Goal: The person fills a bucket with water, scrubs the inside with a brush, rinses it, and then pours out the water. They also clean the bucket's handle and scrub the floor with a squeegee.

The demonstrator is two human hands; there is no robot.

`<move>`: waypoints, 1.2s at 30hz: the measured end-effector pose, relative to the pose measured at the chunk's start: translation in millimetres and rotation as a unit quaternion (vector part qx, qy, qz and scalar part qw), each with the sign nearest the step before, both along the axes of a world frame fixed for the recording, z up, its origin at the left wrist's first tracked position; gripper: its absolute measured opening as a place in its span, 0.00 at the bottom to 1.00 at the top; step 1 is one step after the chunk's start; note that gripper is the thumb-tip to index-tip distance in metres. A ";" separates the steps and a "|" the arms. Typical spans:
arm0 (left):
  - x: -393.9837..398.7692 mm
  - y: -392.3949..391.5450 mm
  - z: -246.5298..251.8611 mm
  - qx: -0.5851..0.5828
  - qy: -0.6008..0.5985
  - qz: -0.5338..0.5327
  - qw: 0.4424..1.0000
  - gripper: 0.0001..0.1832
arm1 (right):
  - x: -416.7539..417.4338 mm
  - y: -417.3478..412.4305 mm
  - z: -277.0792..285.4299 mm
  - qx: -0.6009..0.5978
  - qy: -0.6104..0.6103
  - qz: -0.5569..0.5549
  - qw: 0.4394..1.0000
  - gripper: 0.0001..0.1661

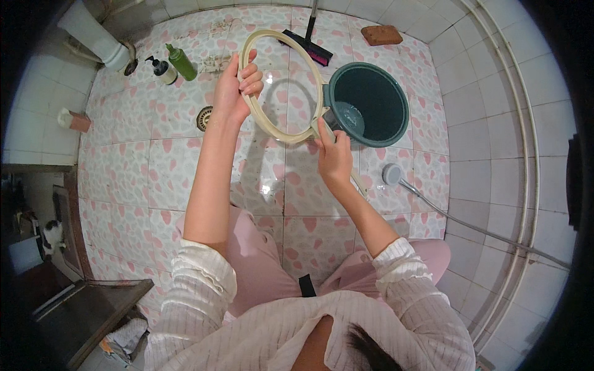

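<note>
A cream plastic hoop (274, 131) with a straight handle-like strip (359, 184) is held up over the tiled floor. My left hand (243, 83) grips its left side, fingers curled around the rim. My right hand (335, 153) is closed on the strip where it joins the hoop at the lower right. Just beyond my right hand stands a dark green plastic bucket (401, 109) with a little water in its bottom. The hoop's right edge overlaps the bucket's left side in the view; I cannot tell whether they touch.
A shower head (392, 174) lies on the floor, its hose running to the right wall. A green bottle (182, 62) and a dark pump bottle (163, 71) stand near a floor drain (204, 118). Farther back are a broom (308, 46) and a brick (381, 35). A cat (53, 236) is by the doorway.
</note>
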State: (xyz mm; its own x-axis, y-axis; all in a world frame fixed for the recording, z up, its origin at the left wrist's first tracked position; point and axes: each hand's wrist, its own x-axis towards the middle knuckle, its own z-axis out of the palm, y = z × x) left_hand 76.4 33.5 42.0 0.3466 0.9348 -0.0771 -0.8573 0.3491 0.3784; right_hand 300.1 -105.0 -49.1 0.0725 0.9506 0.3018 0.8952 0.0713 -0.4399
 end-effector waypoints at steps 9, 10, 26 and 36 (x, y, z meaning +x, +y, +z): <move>34.9 -65.8 -30.1 -0.253 0.427 0.239 0.835 0.28 | 3.3 31.2 -2.1 -0.010 -0.003 -0.054 0.998 0.28; 42.0 -73.9 -27.5 -0.304 0.417 0.201 0.833 0.30 | 2.7 31.3 -2.9 -0.018 -0.001 -0.056 0.998 0.27; 44.4 -17.0 -45.4 -0.112 0.176 0.229 0.951 0.23 | 32.3 103.3 61.5 0.006 0.009 0.294 0.956 0.27; 46.6 -5.3 -56.8 -0.112 0.140 0.263 0.948 0.26 | 37.8 143.0 56.0 -0.029 -0.054 0.464 0.884 0.29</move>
